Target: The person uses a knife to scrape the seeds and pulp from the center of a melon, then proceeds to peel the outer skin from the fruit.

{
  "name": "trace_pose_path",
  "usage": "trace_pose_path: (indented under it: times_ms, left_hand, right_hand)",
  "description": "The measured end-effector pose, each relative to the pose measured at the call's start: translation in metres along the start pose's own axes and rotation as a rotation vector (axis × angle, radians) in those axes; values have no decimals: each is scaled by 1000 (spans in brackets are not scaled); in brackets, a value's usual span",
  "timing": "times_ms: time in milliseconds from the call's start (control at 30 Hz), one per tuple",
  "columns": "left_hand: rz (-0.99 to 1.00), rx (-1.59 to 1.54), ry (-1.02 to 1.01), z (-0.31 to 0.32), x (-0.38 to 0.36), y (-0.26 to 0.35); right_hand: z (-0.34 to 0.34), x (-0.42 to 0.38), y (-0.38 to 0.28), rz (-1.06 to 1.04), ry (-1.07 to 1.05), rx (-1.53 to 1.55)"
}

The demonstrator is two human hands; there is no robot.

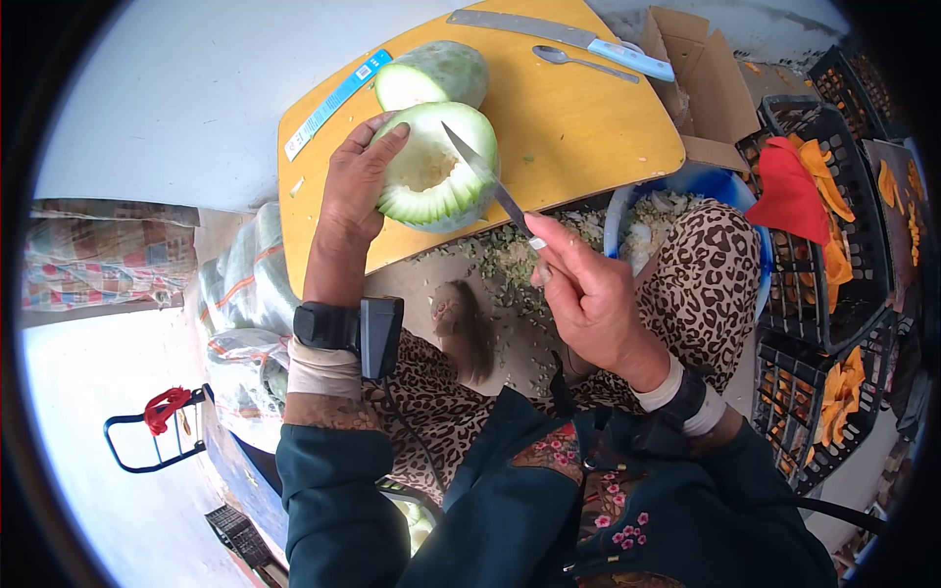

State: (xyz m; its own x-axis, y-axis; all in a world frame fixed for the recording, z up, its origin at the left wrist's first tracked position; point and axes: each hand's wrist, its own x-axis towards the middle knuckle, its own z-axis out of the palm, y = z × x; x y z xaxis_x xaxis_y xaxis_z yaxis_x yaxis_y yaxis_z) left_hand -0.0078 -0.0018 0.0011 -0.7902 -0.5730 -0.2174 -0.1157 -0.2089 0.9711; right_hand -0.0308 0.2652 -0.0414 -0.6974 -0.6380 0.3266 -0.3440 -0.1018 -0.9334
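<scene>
My left hand is closed on the left rim of a hollowed winter melon half, thumb over the cut edge. The melon's open face is turned up toward me, and the lower part of its rim shows a row of ridged cuts. My right hand grips a knife by its handle; the blade slants up and left across the melon's opening. Behind it on the yellow table lies another cut winter melon piece, its pale face to the left.
A large knife with a pale blue handle and a spoon lie at the table's far side. A blue-and-white strip packet is at the left edge. Right of my knee are a blue basin of scraps, a cardboard box and black crates.
</scene>
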Motion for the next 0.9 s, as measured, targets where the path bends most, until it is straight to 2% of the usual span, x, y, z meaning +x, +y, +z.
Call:
trace_pose_path:
  times_ms: [367, 467, 567, 900]
  left_hand:
    - [6, -5, -3, -2, 2, -3]
    - [2, -6, -2, -2, 3, -3]
    - [3, -2, -1, -3, 3, -2]
    - [4, 6, -9, -3, 4, -1]
  right_hand:
    - [16, 25, -6, -120, 20, -188]
    - [17, 23, -3, -151, 29, -151]
    - [17, 19, 2, -148, 27, -108]
    - [11, -11, 11, -139, -6, -243]
